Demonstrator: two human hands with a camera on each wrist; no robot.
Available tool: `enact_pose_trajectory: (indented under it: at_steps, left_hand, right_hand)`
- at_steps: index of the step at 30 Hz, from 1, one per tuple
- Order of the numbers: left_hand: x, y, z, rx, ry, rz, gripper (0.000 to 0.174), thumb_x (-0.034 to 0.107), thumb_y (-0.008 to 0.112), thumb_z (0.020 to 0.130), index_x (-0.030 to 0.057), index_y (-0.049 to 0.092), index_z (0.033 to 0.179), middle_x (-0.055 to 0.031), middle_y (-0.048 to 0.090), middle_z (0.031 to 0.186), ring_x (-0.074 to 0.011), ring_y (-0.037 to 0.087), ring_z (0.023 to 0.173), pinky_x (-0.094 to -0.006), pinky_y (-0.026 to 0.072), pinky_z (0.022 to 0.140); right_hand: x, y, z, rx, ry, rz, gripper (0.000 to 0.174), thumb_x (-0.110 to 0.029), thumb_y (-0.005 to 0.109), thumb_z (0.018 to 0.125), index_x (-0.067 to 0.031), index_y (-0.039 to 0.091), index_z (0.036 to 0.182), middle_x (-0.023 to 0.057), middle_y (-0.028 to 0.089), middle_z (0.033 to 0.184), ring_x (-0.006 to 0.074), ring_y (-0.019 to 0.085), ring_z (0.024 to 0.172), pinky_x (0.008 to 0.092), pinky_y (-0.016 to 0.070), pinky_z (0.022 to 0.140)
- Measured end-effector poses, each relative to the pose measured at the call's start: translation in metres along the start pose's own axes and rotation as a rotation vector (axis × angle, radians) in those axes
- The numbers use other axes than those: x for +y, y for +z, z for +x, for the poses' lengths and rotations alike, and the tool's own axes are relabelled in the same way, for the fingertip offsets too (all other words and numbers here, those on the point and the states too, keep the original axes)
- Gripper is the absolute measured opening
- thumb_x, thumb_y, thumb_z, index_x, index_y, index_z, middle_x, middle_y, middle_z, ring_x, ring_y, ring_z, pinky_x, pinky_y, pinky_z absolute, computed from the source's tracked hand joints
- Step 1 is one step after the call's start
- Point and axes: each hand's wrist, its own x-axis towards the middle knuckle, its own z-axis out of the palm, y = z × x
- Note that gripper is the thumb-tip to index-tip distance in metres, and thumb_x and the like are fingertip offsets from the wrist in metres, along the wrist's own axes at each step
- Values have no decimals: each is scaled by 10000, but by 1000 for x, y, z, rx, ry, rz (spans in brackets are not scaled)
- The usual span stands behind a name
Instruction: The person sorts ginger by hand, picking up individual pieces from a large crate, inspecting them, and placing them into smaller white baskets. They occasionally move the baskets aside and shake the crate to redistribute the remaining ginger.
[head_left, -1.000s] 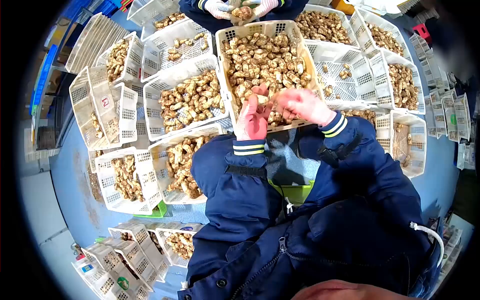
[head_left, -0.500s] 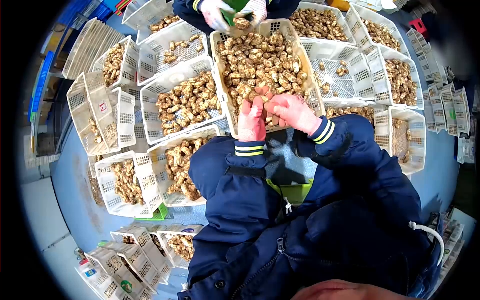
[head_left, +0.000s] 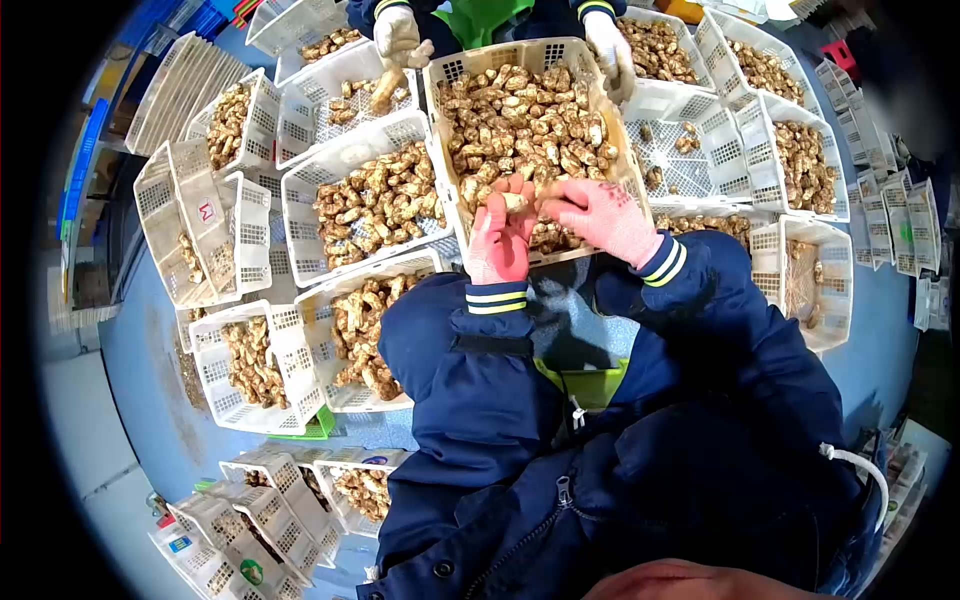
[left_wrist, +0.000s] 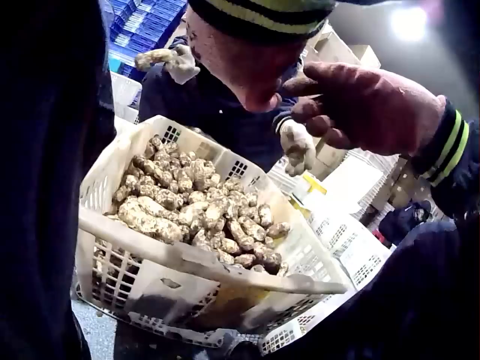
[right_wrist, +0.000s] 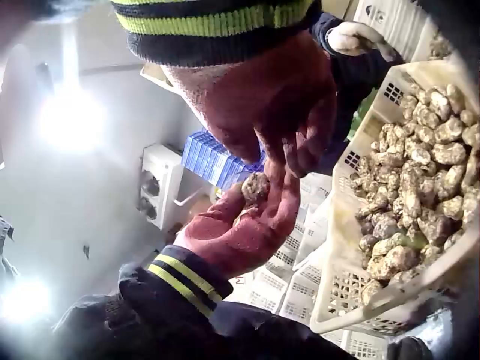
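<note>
My left hand, in a pink glove, holds a pale brown-patched mushroom above the near end of a large white crate. In the right wrist view this mushroom sits between the thumb and fingers of the upturned left hand. My right hand, also gloved in pink, hovers beside it with fingertips close to the mushroom. Its fingers are loosely bent in the left wrist view, and no object shows in that right hand. Many similar mushrooms fill the crate below.
Across the crate, another person's white-gloved hand holds a long mushroom; their other hand is by the far right rim. White crates of mushrooms stand on both sides, including a left crate and a right crate.
My right hand came down to the mushroom, then drew slightly right; my left hand still holds it. The other person's hands parted, one now with a long mushroom over a left crate.
</note>
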Motion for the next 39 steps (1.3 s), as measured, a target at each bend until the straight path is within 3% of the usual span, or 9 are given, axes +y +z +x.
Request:
enact_pose_trajectory:
  at_steps: [12,16,19,23,27,29,31,34,39]
  left_hand:
    - [5,-11,-15,212,38,234,279,211,520,868,35,474,1079,-117,531,1066,-222,552,918,-350,478,754]
    - [-9,-25,-13,257,-56,182,190,185,501,868,47,515,998,-61,584,780,-195,591,690,-302,486,597]
    - [4,-10,-17,242,-131,84,247,277,508,865,75,529,1005,-37,566,760,-174,546,662,-307,455,628]
    - [11,-6,-19,656,114,115,228,305,476,874,130,517,1014,23,443,812,-130,417,698,-276,375,685]
    - [15,-4,-20,589,315,100,342,209,530,854,42,462,1145,-16,498,917,-88,476,821,-226,404,718]
    - [15,-9,-20,395,339,85,325,195,530,855,21,468,1123,-20,499,892,-84,480,798,-208,409,679]
    - [22,9,-19,513,320,-18,321,185,527,857,1,463,1113,-21,473,844,-78,452,726,-195,401,619]
    - [20,5,-21,382,228,80,372,270,483,884,42,449,1176,-94,438,1204,-254,423,1124,-355,343,950]
    - [17,12,-23,334,211,93,424,297,516,863,28,441,1181,-102,447,1193,-270,426,1125,-370,339,956]
  right_hand:
    - [-15,34,8,-197,107,572,390,-147,562,790,-40,485,1157,22,591,879,81,535,757,217,442,654]
    - [19,74,23,-133,38,40,371,-220,550,767,-74,497,1104,92,586,824,150,571,724,256,459,636]
    - [43,68,51,-514,174,441,249,-189,522,790,-36,563,982,73,570,680,129,543,570,261,432,505]
    - [41,60,113,-606,226,475,177,-160,513,833,-25,589,919,34,566,632,93,495,520,223,410,481]
    - [-42,42,175,-98,97,555,246,-247,497,824,-54,590,947,54,603,717,149,540,597,306,450,664]
    - [-16,40,200,204,-154,-159,312,-326,481,818,-79,585,976,76,621,782,200,588,670,332,454,734]
    - [-7,23,182,-113,-42,-476,318,-329,453,822,-114,580,1020,114,623,868,197,606,806,324,468,762]
    - [75,38,134,-292,-375,-1132,255,-214,429,842,-171,525,1074,75,553,1000,202,557,913,314,465,754]
    - [102,56,93,-115,-595,-1141,113,-190,459,824,-128,534,882,47,555,833,197,558,801,312,429,685]
